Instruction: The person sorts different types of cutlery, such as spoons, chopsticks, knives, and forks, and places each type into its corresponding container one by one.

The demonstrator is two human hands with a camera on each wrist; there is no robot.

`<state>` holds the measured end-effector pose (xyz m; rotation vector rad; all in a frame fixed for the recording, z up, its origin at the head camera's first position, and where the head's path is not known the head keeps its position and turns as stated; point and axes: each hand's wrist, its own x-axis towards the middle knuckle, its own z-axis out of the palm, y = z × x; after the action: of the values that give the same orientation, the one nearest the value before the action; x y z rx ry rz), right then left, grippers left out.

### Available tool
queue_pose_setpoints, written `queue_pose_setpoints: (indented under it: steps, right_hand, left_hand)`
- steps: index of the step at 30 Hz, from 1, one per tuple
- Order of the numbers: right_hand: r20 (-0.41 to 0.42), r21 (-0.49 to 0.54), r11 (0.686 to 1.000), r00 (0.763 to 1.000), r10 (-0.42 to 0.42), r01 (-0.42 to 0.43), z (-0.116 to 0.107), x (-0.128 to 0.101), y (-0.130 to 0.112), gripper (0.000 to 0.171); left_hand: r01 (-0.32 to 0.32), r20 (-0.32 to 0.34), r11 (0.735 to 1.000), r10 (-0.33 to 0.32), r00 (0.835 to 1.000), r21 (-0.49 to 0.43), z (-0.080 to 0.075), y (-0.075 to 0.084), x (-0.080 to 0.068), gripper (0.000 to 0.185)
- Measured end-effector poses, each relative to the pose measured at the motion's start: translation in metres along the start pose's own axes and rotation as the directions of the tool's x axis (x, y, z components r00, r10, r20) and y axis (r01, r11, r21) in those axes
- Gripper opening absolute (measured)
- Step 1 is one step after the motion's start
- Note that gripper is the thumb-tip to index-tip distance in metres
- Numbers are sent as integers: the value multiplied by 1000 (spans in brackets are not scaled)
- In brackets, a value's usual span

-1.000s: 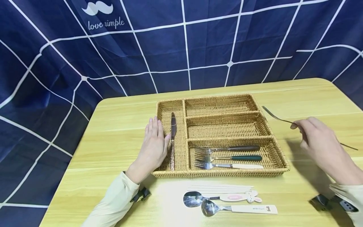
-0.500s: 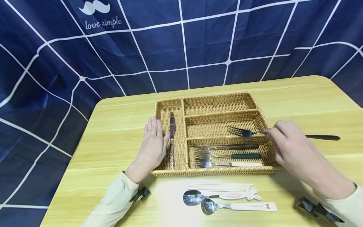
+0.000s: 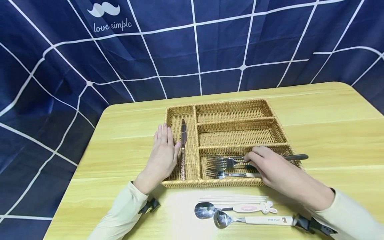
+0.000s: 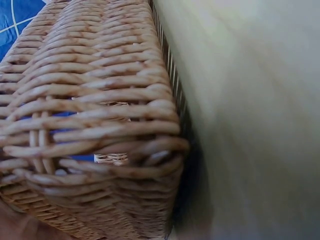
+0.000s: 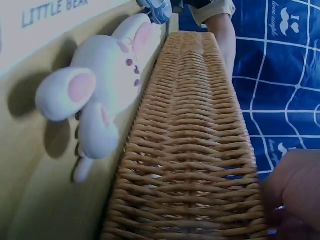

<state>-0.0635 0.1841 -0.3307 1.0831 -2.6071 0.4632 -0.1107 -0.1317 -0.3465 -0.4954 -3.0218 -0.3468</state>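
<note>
A woven cutlery basket [image 3: 237, 183] with several compartments stands on the table. My left hand [image 3: 160, 155] rests with straight fingers along its left rim, beside a knife [image 3: 183, 133] in the long left compartment. Over the front right compartment, my right hand [image 3: 277, 171] pinches a dark-handled fork [image 3: 230, 162] near its neck; the handle's end sticks out past the basket's right rim. Beneath it lie a white-handled fork [image 3: 235, 175] and two others, partly hidden by the hand and the held fork. In the right wrist view, part of the right hand [image 5: 295, 187] shows beyond the basket wall.
In front of the basket lie thin white sticks [image 3: 234, 201], a spoon with a rabbit handle [image 3: 246, 208] and a white-handled spoon [image 3: 267, 220]. The right wrist camera sits close to that spoon's end. A blue checked cloth [image 3: 222, 50] hangs behind the table [image 3: 129, 130].
My right hand has carried the dark-handled fork leftward from beside the basket to over the front right compartment, turning it tines-left and lowering it. The left hand has stayed put.
</note>
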Motion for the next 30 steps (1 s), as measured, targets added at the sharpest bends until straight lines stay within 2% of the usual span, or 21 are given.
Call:
queue_pose_setpoints:
  steps: [4, 7, 10, 17, 22, 26, 30]
  right_hand:
    - [71, 63, 996, 996, 61, -66, 3, 4, 1, 24]
    - [127, 85, 990, 987, 101, -112, 0, 7, 3, 21]
    - [152, 63, 990, 981, 118, -129, -1, 11, 4, 21]
    - [192, 55, 993, 977, 90, -103, 3, 17, 7, 17]
    - [223, 72, 992, 971, 86, -105, 6, 20, 9, 20]
    - [229, 66, 991, 968, 102, -120, 6, 21, 9, 22]
    - [147, 30, 995, 985, 85, -91, 3, 17, 5, 21]
  left_hand:
    - [-2, 6, 1000, 2, 1000, -3, 0, 1, 0, 63]
    - [-1, 8, 1000, 1, 1000, -7, 0, 1, 1, 63]
    - [1, 1, 1000, -1, 1000, -8, 0, 0, 1, 62]
    - [13, 30, 1000, -13, 999, -3, 0, 0, 0, 63]
    - [17, 32, 1000, -16, 999, -12, 0, 0, 0, 63]
    - [14, 21, 1000, -14, 1000, -13, 0, 0, 0, 63]
    - [14, 23, 1000, -14, 1000, -13, 0, 0, 0, 63]
